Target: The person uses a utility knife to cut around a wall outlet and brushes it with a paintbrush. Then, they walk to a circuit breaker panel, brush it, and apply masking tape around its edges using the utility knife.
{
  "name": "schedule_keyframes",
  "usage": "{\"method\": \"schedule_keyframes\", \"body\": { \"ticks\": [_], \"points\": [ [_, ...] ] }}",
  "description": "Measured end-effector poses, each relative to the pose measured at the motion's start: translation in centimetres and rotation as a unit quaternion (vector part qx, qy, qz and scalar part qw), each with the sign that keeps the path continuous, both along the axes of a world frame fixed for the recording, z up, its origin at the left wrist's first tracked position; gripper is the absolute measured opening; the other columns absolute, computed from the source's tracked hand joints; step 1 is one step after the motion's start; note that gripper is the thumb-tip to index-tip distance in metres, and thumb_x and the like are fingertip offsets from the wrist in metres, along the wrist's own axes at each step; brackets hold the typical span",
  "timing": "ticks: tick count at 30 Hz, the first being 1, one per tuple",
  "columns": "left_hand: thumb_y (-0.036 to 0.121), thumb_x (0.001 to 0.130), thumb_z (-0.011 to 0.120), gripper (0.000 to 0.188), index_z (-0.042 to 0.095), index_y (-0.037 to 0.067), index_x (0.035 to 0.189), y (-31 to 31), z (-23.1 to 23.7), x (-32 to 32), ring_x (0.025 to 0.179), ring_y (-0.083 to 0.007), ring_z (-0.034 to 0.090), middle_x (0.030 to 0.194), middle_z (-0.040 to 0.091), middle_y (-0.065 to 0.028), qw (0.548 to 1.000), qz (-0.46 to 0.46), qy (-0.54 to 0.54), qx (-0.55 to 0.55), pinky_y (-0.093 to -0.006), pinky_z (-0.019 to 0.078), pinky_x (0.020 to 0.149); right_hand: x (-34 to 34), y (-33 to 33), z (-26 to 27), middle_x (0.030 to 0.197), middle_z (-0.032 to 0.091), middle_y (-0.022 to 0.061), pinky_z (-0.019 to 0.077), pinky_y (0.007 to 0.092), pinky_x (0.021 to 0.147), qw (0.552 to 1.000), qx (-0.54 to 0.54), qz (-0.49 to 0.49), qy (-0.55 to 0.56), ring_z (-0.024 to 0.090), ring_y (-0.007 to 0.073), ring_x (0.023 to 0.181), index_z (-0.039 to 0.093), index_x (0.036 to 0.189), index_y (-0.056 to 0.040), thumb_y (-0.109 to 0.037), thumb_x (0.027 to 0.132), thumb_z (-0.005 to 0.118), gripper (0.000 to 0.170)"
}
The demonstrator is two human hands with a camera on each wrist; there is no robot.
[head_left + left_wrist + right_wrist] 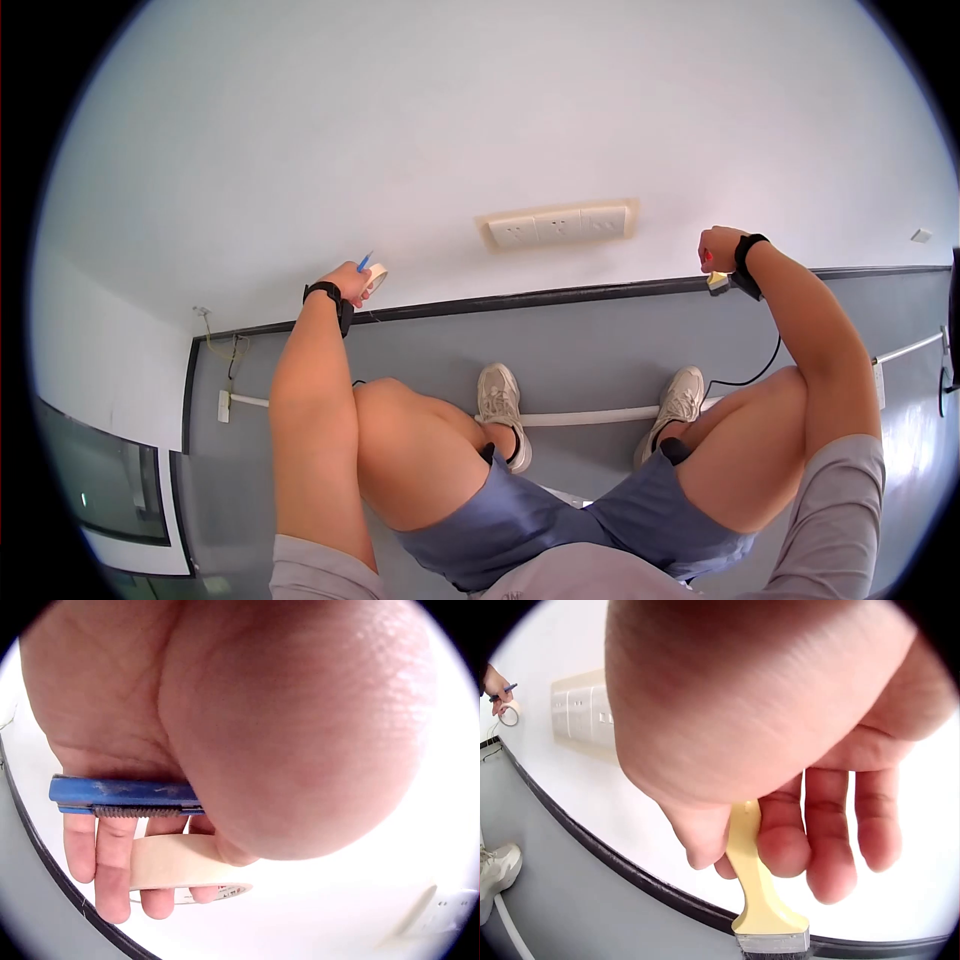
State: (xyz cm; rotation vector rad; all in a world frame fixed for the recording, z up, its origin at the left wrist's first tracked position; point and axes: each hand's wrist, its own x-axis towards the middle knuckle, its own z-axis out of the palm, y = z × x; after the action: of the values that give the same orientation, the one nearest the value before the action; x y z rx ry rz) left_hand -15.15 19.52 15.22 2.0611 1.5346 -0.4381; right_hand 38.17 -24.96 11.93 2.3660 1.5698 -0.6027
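Note:
My left hand [350, 284] holds a blue cutter [124, 795] across the palm and a roll of cream masking tape [180, 862] by the fingers, in front of the white wall. On the right, my other hand [719, 249] pinches the yellow handle of a brush [761, 892] between thumb and fingers. The brush points down, its metal band and dark bristles by the black baseboard [630, 866]. Between the hands, a white socket panel [558, 227] with tape around its edge sits on the wall.
Both shoes [498, 395] stand on the grey floor [590, 350], by a white pipe [580, 418] running along it. A black cable [745, 382] lies near the right leg. At the far left is a dark window [105, 480], and a small wall plate [921, 235] is at the right.

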Motion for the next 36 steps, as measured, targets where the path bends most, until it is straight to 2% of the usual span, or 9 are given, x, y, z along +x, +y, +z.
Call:
{"method": "schedule_keyframes", "body": {
  "ticks": [8,12,24,27,33,36],
  "points": [
    [0.035,0.109,0.041,0.042,0.067,0.002,0.112,-0.6,0.7,0.6,0.068,-0.0163,0.069,0.092,0.072,-0.0077,0.999,-0.008,-0.031,-0.006,-0.034,0.0554,0.075,-1.7,-0.3,1.3,0.104,0.077,0.0144,0.0575,0.0421,0.089,1.0,0.002,-0.004,-0.002,0.072,0.0329,0.099,0.08,0.099,-0.0074,-0.023,0.083,0.077,0.022],
    [0.035,0.108,0.042,0.04,0.067,0.003,0.11,-1.0,0.8,0.6,0.067,-0.016,0.069,0.091,0.071,-0.007,1.0,-0.012,-0.02,0.01,-0.0334,0.0553,0.074,-1.6,0.0,1.1,0.107,0.077,0.0152,0.0566,0.0422,0.092,1.0,0.008,0.002,0.0,0.072,0.0334,0.102,0.08,0.101,-0.0074,-0.025,0.086,0.076,0.023],
    [0.035,0.107,0.043,0.041,0.066,0.001,0.108,-0.8,0.9,0.6,0.067,-0.0164,0.069,0.091,0.071,-0.0088,1.0,-0.014,-0.016,0.006,-0.0319,0.056,0.068,-1.1,0.2,0.5,0.103,0.077,0.0148,0.0572,0.0415,0.089,1.0,0.017,0.005,0.013,0.072,0.032,0.1,0.079,0.101,-0.004,-0.027,0.09,0.073,0.027],
    [0.034,0.107,0.043,0.041,0.066,0.001,0.109,-0.7,0.9,0.7,0.068,-0.0165,0.069,0.091,0.071,-0.009,1.0,-0.018,-0.023,0.0,-0.032,0.056,0.07,-1.2,0.1,0.2,0.102,0.078,0.0136,0.0574,0.0411,0.088,0.998,0.039,0.039,-0.004,0.073,0.0315,0.097,0.08,0.1,-0.0062,-0.024,0.088,0.074,0.022],
    [0.033,0.108,0.041,0.041,0.066,0.002,0.109,-0.7,0.7,0.8,0.071,-0.017,0.069,0.093,0.071,-0.0089,1.0,-0.027,-0.011,0.008,-0.0328,0.0556,0.073,-2.2,0.4,0.7,0.088,0.078,0.0099,0.0581,0.0419,0.084,0.997,0.034,0.067,-0.009,0.074,0.0305,0.09,0.081,0.082,-0.0118,-0.018,0.077,0.08,0.008],
    [0.034,0.109,0.04,0.041,0.066,0.002,0.11,-1.2,1.2,1.1,0.071,-0.0167,0.068,0.095,0.07,-0.0084,1.0,-0.027,-0.006,0.009,-0.0342,0.0553,0.073,-2.8,0.5,1.4,0.09,0.078,0.0101,0.0579,0.0424,0.083,0.996,0.032,0.079,0.008,0.074,0.0303,0.09,0.081,0.083,-0.0115,-0.019,0.077,0.08,0.01]
  ]
}}
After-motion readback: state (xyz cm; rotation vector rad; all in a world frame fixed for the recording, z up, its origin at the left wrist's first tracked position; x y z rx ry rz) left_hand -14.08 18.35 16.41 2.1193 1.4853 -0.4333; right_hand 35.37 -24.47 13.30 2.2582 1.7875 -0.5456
